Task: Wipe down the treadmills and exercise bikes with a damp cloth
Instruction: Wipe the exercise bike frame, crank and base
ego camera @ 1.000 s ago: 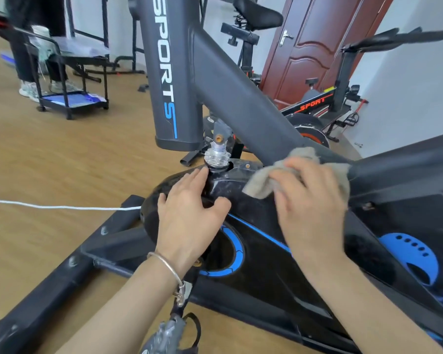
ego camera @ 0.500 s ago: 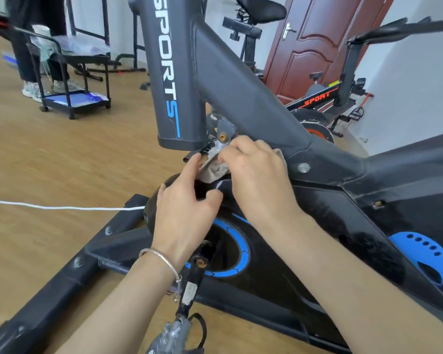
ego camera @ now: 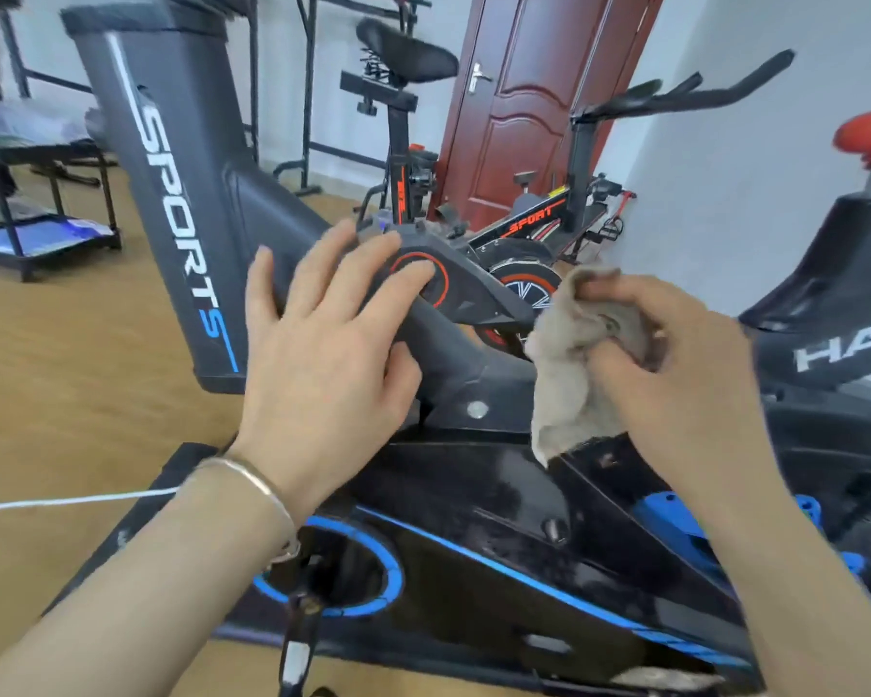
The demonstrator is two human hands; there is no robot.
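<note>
Bike (ego camera: 499, 555), black with blue trim, fills the foreground on the wood floor (ego camera: 71, 374), its grey tube (ego camera: 453, 359) sloping up to the left. The left hand (ego camera: 323, 359) lies on that tube, fingers straight and spread, holding nothing. The right hand (ego camera: 675, 379) curls its fingers round the bunched cloth (ego camera: 569, 379), which hangs just beside the tube's lower end. This looks mid-wipe; the next move calls for pressing the cloth flat along the tube.
</note>
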